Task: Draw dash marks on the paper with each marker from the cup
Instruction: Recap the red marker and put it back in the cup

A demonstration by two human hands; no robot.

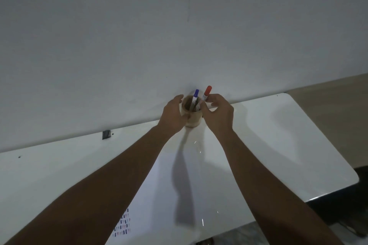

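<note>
Tan cup [192, 117] holds a blue-capped marker [196, 96] and a red-capped marker [207, 92].

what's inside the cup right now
A blue-capped marker stands inside the cup. The right hand pinches a red-capped marker at the rim. The left hand steadies the cup. Its dark lower interior is unclear.

A tan cup [192, 117] was set upright at the far edge. A purple-capped marker [195, 96] stood inside, a red-capped marker [206, 92] leaned at the rim. Rows of coloured dashes were seen on the paper [151, 201].
</note>
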